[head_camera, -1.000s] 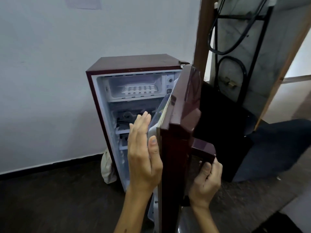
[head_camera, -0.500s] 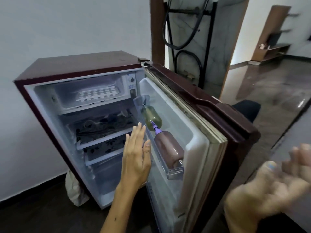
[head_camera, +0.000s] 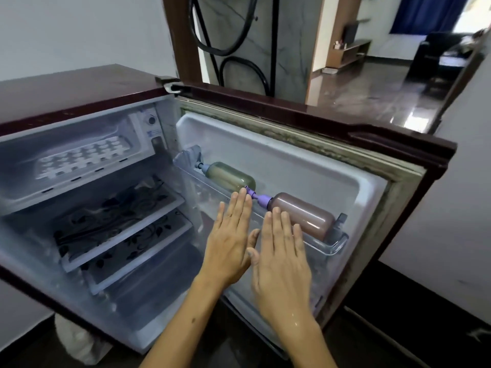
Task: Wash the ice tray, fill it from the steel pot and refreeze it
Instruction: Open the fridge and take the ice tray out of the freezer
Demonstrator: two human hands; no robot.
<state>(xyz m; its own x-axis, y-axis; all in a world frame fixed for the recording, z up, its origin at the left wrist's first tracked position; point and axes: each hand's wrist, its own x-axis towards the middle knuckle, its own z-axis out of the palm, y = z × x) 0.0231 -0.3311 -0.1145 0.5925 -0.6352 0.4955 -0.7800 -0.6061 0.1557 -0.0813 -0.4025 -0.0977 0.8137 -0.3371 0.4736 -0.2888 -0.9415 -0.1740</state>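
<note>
A small maroon fridge (head_camera: 79,88) stands open in front of me. Its white ice tray (head_camera: 82,158) lies in the freezer compartment at the top left, behind a clear flap. My left hand (head_camera: 231,240) and my right hand (head_camera: 281,258) are held flat side by side in front of the open door's shelf, fingers straight, holding nothing. The right hand looks wet. The steel pot is not in view.
The open door (head_camera: 332,160) swings to the right; its shelf holds a greenish bottle (head_camera: 231,176) and a brownish bottle (head_camera: 305,219) lying on their sides. Patterned shelves (head_camera: 119,221) fill the fridge below the freezer. A white bag (head_camera: 77,343) sits on the floor at the left.
The door has swung from nearly closed to wide open. My right hand let go of the door handle and came in beside my left hand. The view moved closer to the fridge.
</note>
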